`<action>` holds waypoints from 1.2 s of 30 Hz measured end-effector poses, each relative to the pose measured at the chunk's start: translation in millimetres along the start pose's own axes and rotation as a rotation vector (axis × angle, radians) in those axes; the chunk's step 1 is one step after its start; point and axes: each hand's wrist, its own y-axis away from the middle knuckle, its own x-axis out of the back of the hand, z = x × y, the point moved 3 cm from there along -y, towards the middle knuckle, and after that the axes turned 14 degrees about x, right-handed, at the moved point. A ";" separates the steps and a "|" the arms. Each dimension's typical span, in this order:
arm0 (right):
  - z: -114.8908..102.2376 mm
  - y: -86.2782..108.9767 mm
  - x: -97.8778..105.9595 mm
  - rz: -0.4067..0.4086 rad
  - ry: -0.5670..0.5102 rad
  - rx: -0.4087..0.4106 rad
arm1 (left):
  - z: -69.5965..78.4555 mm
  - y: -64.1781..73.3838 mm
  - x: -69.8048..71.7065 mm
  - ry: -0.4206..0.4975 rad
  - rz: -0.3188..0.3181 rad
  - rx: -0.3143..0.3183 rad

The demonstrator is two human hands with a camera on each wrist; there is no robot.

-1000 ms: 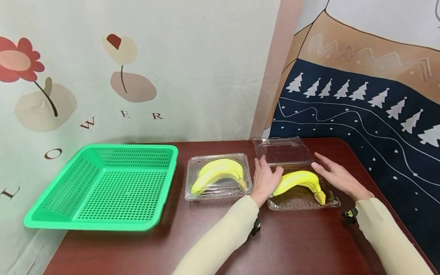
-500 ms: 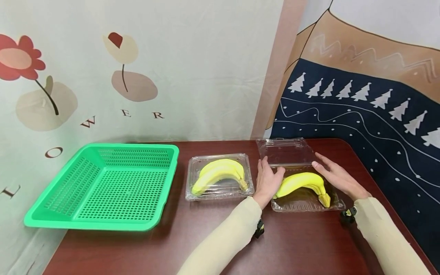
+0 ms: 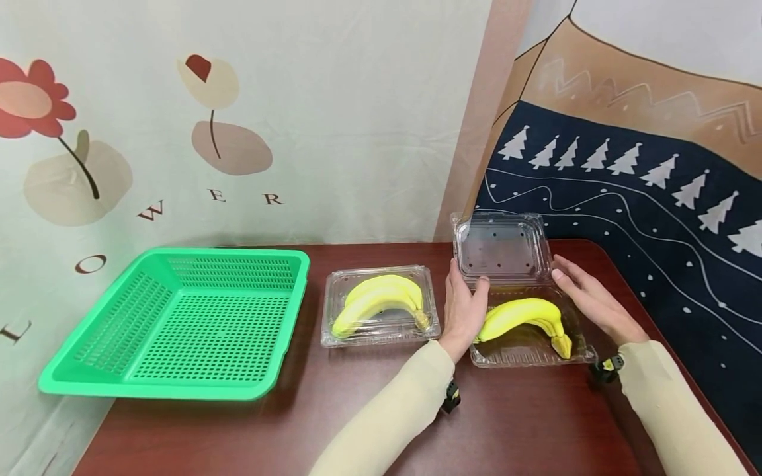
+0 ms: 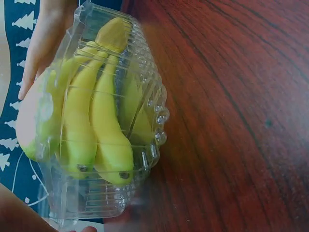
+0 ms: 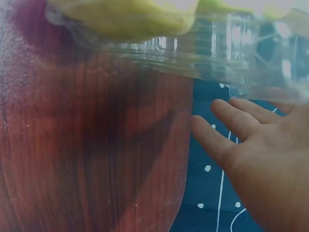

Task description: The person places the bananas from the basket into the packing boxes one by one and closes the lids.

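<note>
A clear plastic clamshell container (image 3: 510, 357) lies unfolded on the table, with a bunch of yellow bananas (image 3: 524, 314) in its base. Its lid (image 3: 503, 246) is tilted up at the back. My left hand (image 3: 465, 305) is at the left side near the hinge, fingers extended along the lid's edge and thumb in front. On the opposite side, my right hand (image 3: 598, 301) has extended fingers by the lid's lower right corner. The right wrist view shows these right fingers (image 5: 236, 121) spread and nearly straight under the plastic. Only a little of the left hand (image 4: 19, 215) shows in the left wrist view.
Left of my left hand sits a second clamshell (image 3: 381, 338), its lid down over another banana bunch (image 3: 381, 297). A green perforated basket (image 3: 196, 390) stands farther left on the dark red table (image 3: 512, 423). Printed curtains (image 3: 357, 119) hang behind the table's back edge.
The lid has swung up from lying flat behind the base. Both hands have shifted slightly, the right one a little outward. The container moved slightly right earlier; bananas and basket stay put.
</note>
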 end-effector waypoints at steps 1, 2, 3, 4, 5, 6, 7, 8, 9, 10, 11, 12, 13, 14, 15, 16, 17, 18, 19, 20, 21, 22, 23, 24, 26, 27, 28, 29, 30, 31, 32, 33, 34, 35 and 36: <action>-0.8 0.6 1.2 0.007 -0.002 0.005 | 0.9 0.8 0.6 0.005 0.001 -0.009; -1.7 1.3 2.4 0.015 -0.002 0.009 | 1.5 1.4 1.1 0.010 0.000 -0.017; -2.2 1.9 3.4 0.020 -0.003 0.013 | 2.1 2.1 1.8 0.017 -0.003 -0.025; -3.3 2.4 4.2 0.025 0.003 0.019 | 2.6 3.0 2.4 0.022 -0.005 -0.031; -4.2 3.0 4.9 0.031 0.009 0.025 | 3.2 3.9 3.3 0.030 -0.007 -0.039; -4.9 3.5 5.6 0.035 0.017 0.030 | 3.7 4.7 4.1 0.036 -0.008 -0.044; -5.8 3.7 5.8 0.040 0.019 0.037 | 3.8 5.3 5.2 0.043 -0.010 -0.050; -6.7 3.7 5.8 0.043 0.017 0.046 | 4.0 5.9 6.3 0.049 -0.013 -0.055; -7.5 3.9 5.6 0.047 0.014 0.055 | 4.0 6.6 7.4 0.053 -0.016 -0.059; -8.5 4.1 5.4 0.051 0.012 0.065 | 4.3 7.5 8.5 0.057 -0.019 -0.061; -9.2 4.4 5.3 0.057 0.004 0.075 | 4.4 8.3 9.5 0.060 -0.025 -0.061; -10.0 4.8 5.0 0.061 -0.004 0.082 | 4.4 8.8 10.4 0.063 -0.025 -0.065; -10.8 5.3 4.7 0.068 -0.015 0.090 | 4.4 9.6 11.4 0.063 -0.028 -0.065; -11.9 6.1 4.5 0.073 -0.018 0.092 | 4.5 10.4 12.4 0.062 -0.030 -0.066; -12.7 7.0 4.5 0.079 -0.021 0.091 | 4.9 11.2 13.5 0.062 -0.031 -0.067; -13.5 8.1 4.6 0.081 -0.024 0.090 | 5.3 12.1 14.7 0.063 -0.032 -0.070; -14.3 9.3 4.9 0.085 -0.021 0.084 | 5.7 13.0 15.9 0.065 -0.033 -0.075; -15.2 10.7 5.2 0.086 -0.016 0.079 | 6.0 14.1 17.2 0.065 -0.038 -0.080; -15.7 12.4 5.7 0.086 -0.013 0.070 | 6.3 15.6 18.5 0.063 -0.046 -0.084; -16.2 14.2 6.2 0.084 -0.013 0.061 | 6.3 16.8 19.4 0.063 -0.052 -0.092; -16.3 15.8 6.6 0.081 -0.003 0.047 | 6.3 18.1 20.5 0.062 -0.059 -0.100; -16.6 17.3 6.5 0.078 -0.004 0.040 | 5.8 19.5 21.6 0.058 -0.065 -0.108; -16.7 18.9 6.6 0.075 0.000 0.034 | 5.5 21.1 22.8 0.053 -0.072 -0.116; -16.8 20.1 6.3 0.074 -0.001 0.033 | 5.0 22.8 24.2 0.048 -0.080 -0.122; -17.3 23.4 6.1 0.079 -0.001 0.041 | 4.0 26.0 25.6 0.043 -0.093 -0.141; -17.5 24.6 5.7 0.084 0.000 0.053 | 3.7 27.6 26.7 0.044 -0.102 -0.147; -18.0 26.0 5.4 0.090 -0.008 0.073 | 3.3 29.0 27.7 0.044 -0.110 -0.153; -18.6 27.4 5.2 0.096 -0.005 0.088 | 3.1 30.3 28.7 0.044 -0.117 -0.157; -19.2 28.6 4.8 0.102 -0.011 0.104 | 2.8 31.3 29.4 0.044 -0.123 -0.161; -20.0 30.1 4.5 0.107 -0.015 0.119 | 2.3 31.9 30.0 0.046 -0.128 -0.163; -20.7 31.4 4.2 0.111 -0.021 0.136 | 1.9 32.5 30.4 0.045 -0.132 -0.164; -20.9 32.6 3.8 0.113 -0.028 0.151 | 1.5 33.0 30.9 0.041 -0.138 -0.160; -21.5 33.9 3.5 0.116 -0.038 0.166 | 1.2 33.6 31.4 0.037 -0.141 -0.161; -21.8 35.1 3.1 0.116 -0.050 0.182 | 0.8 34.0 31.6 0.036 -0.145 -0.162; -22.0 36.2 2.8 0.117 -0.063 0.197 | 0.5 34.4 31.8 0.037 -0.150 -0.164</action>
